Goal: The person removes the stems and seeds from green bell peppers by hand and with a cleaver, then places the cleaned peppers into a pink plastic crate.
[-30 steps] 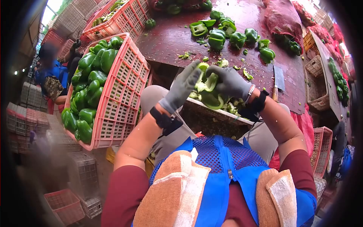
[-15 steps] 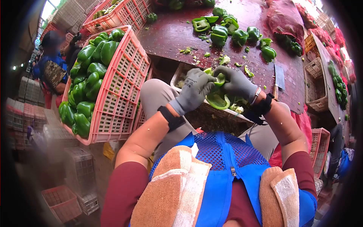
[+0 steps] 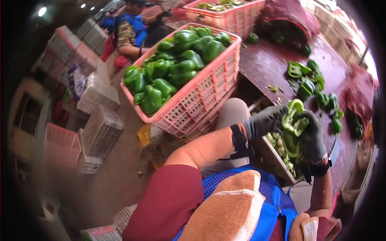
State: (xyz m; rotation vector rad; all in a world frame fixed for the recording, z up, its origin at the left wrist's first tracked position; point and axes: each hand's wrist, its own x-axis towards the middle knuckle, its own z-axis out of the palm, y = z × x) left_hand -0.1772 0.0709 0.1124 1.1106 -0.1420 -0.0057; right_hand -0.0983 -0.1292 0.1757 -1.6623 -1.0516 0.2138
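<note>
Both my hands wear grey gloves and meet at a cut-open green bell pepper (image 3: 296, 123), its pale inside facing up. My left hand (image 3: 265, 121) has its fingers closed at the pepper's left edge; the fingertips are partly hidden. On the other side, my right hand (image 3: 313, 134) is wrapped around the pepper. Another green pepper half (image 3: 290, 145) shows just below, against my right hand. Under the hands stands a pale crate (image 3: 277, 160) with pepper cores and scraps inside.
A pink crate (image 3: 193, 104) heaped with whole green peppers stands on the left. Cut and whole peppers (image 3: 317, 94) lie on the dark red table (image 3: 265, 72), beside a partly hidden knife blade (image 3: 335, 150). Red mesh sacks (image 3: 289, 18) rest on it. A co-worker (image 3: 130, 30) is behind the crate.
My view has swung left, so the crate of peppers, table and hands appear further right. The cut pepper between my hands is now opened wider, showing its inside.
</note>
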